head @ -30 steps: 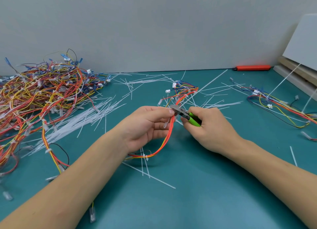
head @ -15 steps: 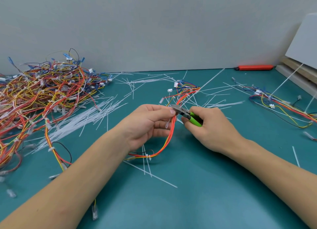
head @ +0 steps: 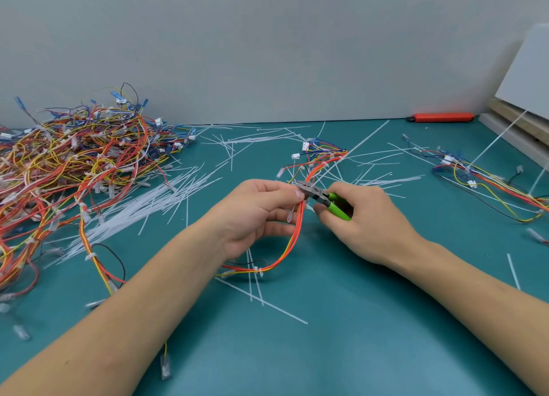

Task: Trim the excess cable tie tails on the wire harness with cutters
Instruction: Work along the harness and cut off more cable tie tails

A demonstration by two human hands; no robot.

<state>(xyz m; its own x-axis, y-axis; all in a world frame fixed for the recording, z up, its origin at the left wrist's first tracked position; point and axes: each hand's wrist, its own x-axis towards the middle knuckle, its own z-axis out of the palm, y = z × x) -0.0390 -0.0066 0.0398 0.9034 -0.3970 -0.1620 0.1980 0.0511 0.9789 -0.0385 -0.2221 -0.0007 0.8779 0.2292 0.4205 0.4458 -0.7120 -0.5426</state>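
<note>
Your left hand (head: 255,214) pinches the floppy red-orange-yellow wire harness (head: 292,241) — keep hold beside the tie. Your right hand (head: 361,220) clamps the green-handled steel cutters (head: 322,199) — the thin tail snips easily.

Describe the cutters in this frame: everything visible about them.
The cutters are small, with grey metal jaws and bright green handles. The right hand grips the handles, hiding most of them. They lie tilted, jaws pointing left, the tip at the orange-red wire harness beside the left hand fingertips. Whether the jaws are closed is unclear.

Cutters (head: 322,199) at hand-held harness (head: 292,238)
</note>
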